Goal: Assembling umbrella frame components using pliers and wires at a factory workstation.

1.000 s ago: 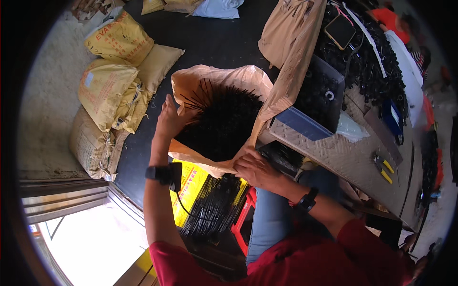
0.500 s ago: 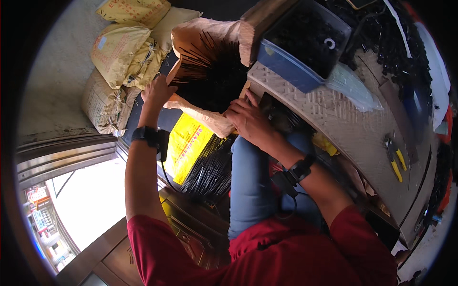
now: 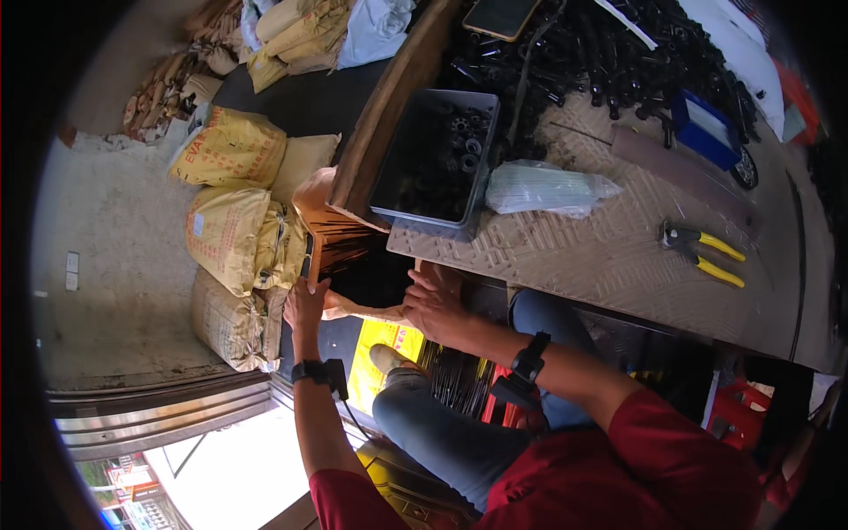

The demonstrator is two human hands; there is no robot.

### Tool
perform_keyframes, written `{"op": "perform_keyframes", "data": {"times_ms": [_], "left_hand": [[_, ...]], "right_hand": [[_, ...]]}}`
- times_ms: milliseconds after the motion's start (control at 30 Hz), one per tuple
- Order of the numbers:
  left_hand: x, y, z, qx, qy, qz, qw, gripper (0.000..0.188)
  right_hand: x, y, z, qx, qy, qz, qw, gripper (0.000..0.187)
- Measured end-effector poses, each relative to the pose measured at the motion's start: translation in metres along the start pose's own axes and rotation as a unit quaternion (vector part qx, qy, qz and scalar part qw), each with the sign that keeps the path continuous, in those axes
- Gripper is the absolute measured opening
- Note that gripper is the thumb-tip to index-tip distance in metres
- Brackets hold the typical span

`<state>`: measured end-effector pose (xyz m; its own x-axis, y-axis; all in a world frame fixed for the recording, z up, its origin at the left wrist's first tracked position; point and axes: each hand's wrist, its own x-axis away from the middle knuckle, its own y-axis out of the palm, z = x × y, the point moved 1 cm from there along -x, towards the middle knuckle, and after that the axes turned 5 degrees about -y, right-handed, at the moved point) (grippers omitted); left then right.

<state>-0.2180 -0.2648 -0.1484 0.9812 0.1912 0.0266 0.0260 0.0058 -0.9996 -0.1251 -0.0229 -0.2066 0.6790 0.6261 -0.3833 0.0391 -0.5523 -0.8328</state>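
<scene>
A large brown paper bag (image 3: pixel 371 311) stands open-mouthed beside the workbench, with long thin black rods (image 3: pixel 358 265) fanned against its inner wall and its depth in dark shadow. My left hand (image 3: pixel 306 305) is closed on the left rim, thumb over the edge. On the near right part of the rim, my right hand (image 3: pixel 433 307) has its fingers curled around the paper. Part of the bag's far side is hidden by the bench's wooden edge. Below the bag, a bundle of black rods (image 3: pixel 455 375) lies beside a yellow printed sack (image 3: pixel 362 371).
On the patterned workbench (image 3: pixel 565 247) sit a grey-blue bin (image 3: pixel 433 159) of black parts, a clear plastic bag (image 3: pixel 548 188), yellow-handled pliers (image 3: pixel 702 252), a blue box (image 3: pixel 705 128) and a phone (image 3: pixel 501 16). Stuffed yellow sacks (image 3: pixel 228 238) are stacked at the left.
The view has shifted, showing more of the bench and the far sacks. One leg has swung out to the left, its foot now over the yellow sack. Both hands remain on the paper bag's rim.
</scene>
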Motion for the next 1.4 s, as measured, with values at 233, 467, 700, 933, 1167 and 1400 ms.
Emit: {"op": "perform_keyframes", "data": {"times_ms": [233,467,700,933,1167,1400], "left_hand": [[-0.052,0.008,-0.025,0.049,0.017,-0.025,0.998,0.057],[-0.101,0.006,0.005,0.208,0.157,-0.053,0.964,0.028],[-0.117,0.002,-0.043,0.382,0.224,-0.149,0.884,0.015],[-0.150,0.014,-0.092,0.427,0.063,-0.117,0.894,0.030],[-0.154,0.015,-0.083,0.505,0.083,-0.245,0.823,0.024],[-0.156,-0.026,-0.073,0.316,0.190,-0.173,0.913,0.021]], "right_hand": [[-0.026,-0.009,-0.021,0.026,0.019,-0.036,0.999,0.015],[-0.033,-0.050,-0.015,0.002,0.037,-0.169,0.985,0.011],[-0.083,-0.066,-0.014,-0.117,0.220,-0.407,0.879,0.027],[-0.251,-0.083,-0.006,-0.109,0.289,-0.037,0.950,0.024],[-0.314,0.008,0.051,-0.089,0.277,-0.310,0.905,0.016],[-0.276,0.100,0.157,0.051,0.300,-0.384,0.872,0.017]]}}
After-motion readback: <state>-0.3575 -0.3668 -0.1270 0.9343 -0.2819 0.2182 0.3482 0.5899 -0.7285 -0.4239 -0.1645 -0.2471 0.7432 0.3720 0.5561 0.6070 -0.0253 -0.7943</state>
